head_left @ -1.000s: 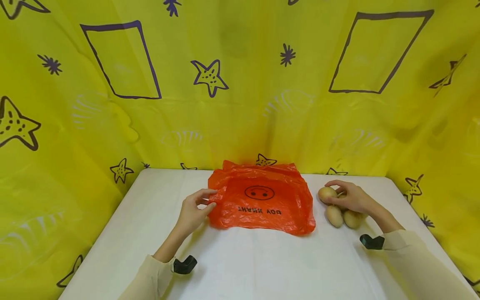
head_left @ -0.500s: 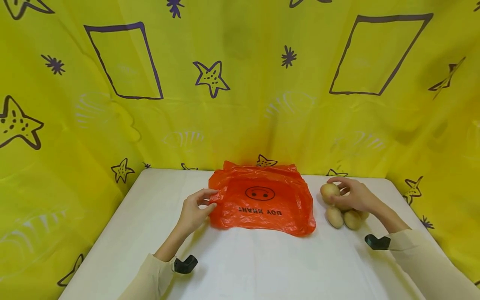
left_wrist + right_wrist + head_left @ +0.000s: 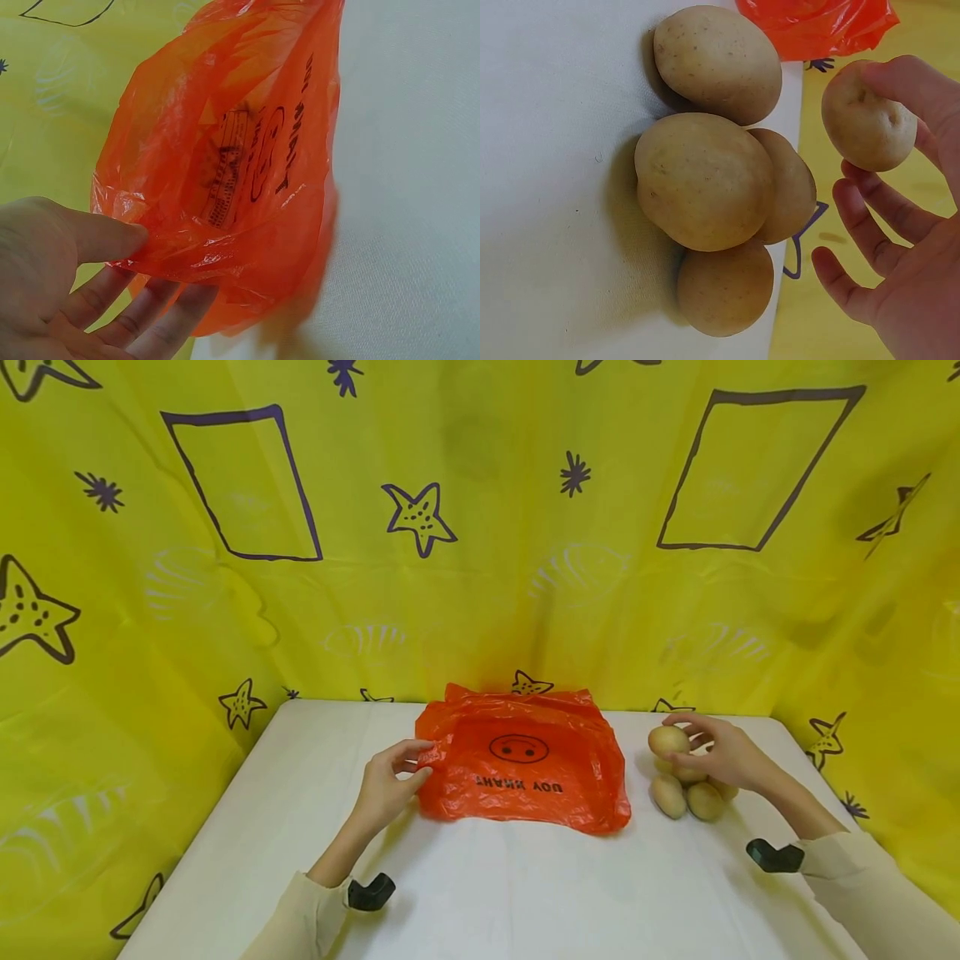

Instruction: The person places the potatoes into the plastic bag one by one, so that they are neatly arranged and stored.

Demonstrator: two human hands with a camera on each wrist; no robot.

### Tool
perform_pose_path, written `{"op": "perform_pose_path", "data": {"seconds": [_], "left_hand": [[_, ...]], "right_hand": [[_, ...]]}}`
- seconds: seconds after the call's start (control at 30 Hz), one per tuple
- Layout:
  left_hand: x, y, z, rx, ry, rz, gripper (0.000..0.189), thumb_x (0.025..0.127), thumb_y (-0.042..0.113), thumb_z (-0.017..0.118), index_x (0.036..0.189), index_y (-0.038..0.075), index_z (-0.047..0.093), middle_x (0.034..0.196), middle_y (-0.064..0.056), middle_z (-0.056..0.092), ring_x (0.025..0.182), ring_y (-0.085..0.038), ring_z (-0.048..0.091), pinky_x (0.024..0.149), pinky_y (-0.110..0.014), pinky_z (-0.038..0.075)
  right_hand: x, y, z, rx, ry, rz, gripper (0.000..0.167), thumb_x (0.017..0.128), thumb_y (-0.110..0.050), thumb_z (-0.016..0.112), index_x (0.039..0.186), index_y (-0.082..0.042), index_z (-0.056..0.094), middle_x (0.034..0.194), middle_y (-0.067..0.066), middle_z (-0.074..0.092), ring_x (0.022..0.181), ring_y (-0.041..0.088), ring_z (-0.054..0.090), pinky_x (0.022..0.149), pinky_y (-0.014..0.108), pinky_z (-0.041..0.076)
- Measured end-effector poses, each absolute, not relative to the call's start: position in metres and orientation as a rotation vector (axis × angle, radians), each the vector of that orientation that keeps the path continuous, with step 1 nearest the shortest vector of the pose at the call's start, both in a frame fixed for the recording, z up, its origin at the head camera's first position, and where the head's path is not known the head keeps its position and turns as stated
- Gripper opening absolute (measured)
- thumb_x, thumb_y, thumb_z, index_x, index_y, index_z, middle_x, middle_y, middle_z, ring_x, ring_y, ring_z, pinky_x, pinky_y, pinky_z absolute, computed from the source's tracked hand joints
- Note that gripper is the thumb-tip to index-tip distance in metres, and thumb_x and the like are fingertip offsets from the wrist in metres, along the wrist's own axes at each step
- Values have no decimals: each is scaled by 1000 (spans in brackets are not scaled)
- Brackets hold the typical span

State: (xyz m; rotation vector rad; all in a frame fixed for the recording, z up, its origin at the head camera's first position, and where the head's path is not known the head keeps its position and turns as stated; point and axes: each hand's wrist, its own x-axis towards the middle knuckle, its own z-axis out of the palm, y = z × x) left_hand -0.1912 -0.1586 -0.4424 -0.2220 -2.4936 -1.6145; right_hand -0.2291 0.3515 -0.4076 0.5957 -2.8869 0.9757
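Observation:
My left hand [image 3: 384,783] pinches the left edge of a red plastic bag [image 3: 540,797] lying on the table. In the left wrist view its thumb [image 3: 112,238] presses on the film and the fingers sit behind it; the bag [image 3: 289,247] gapes open, with dark print inside. Thumb and fingertips of my right hand [image 3: 731,756] hold a potato [image 3: 669,741]. The right wrist view shows this held potato [image 3: 866,124] raised apart from the others. Several more potatoes [image 3: 705,180] are clustered on the table beside and below that hand.
The table has a white cover [image 3: 510,893]. A yellow curtain [image 3: 480,602] printed with starfish and frames hangs behind it and along both sides. The bag's back edge touches the curtain. The potato pile [image 3: 705,800] lies right of the bag.
My right hand has drawn slightly to the right with the potato between its fingers, lifting it above the pile. The left hand and the bag have stayed nearly still.

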Motion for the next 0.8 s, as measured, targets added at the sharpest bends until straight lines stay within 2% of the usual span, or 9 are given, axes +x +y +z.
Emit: {"op": "perform_pose_path", "data": {"seconds": [0.57, 0.67, 0.8], "left_hand": [[-191, -159, -444, -246, -2466, -1610, 36, 88, -9, 74, 120, 6, 73, 109, -11, 72, 93, -28, 69, 73, -27, 61], [-190, -159, -444, -238, -2465, -1621, 36, 88, -9, 73, 120, 6, 73, 112, -11, 71, 93, -28, 69, 71, -27, 61], [-189, -159, -443, -220, -2465, -1638, 36, 88, -9, 73, 120, 7, 74, 116, -10, 71, 93, -29, 69, 70, -28, 61]], "right_hand": [[-214, 349, -401, 561, -2868, 985, 49, 87, -23, 84, 130, -10, 63, 112, 17, 68, 95, 30, 63, 74, 31, 54], [-210, 348, -399, 567, -2850, 973, 49, 86, -23, 85, 129, -11, 64, 110, 14, 69, 94, 26, 64, 75, 32, 55], [-204, 345, -398, 604, -2807, 929, 49, 84, -21, 87, 128, -14, 65, 106, 6, 70, 91, 15, 63, 76, 32, 57]]}}
